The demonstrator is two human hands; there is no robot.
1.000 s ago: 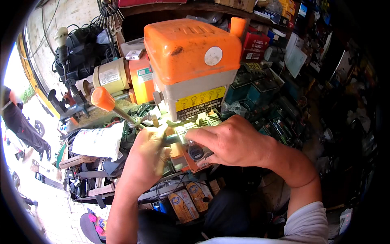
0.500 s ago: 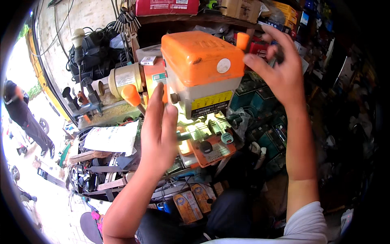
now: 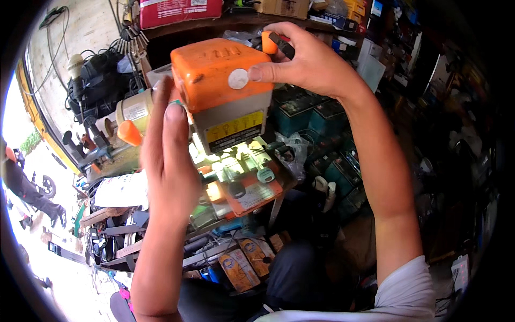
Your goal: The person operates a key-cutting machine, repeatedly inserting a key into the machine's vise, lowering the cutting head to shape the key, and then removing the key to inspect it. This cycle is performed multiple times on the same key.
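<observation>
In front of me stands a key-cutting machine (image 3: 236, 121) with an orange cover and grey body. My right hand (image 3: 308, 61) hooks its fingers over the orange knob (image 3: 267, 43) at the cover's far right corner. Its thumb stretches apart over the cover, by a round white sticker. A small black piece (image 3: 282, 46), of a kind I cannot make out, shows against those fingers. Left of the machine, my left hand (image 3: 170, 155) is open, fingers straight up, holding nothing. On the lit base below sit a teal-headed key (image 3: 265, 175) and a dark round-headed piece (image 3: 236, 189).
Another orange knob (image 3: 129, 132) juts out at the machine's left, near a beige motor (image 3: 137, 109). Teal batteries (image 3: 295, 114) stand to the right. A red box (image 3: 179, 12) lies on the shelf behind. At far left is another person (image 3: 32, 185).
My view has turned, so the machine sits further left. My right hand has come from beside the far right knob onto it. The left hand remains upright beside the machine.
</observation>
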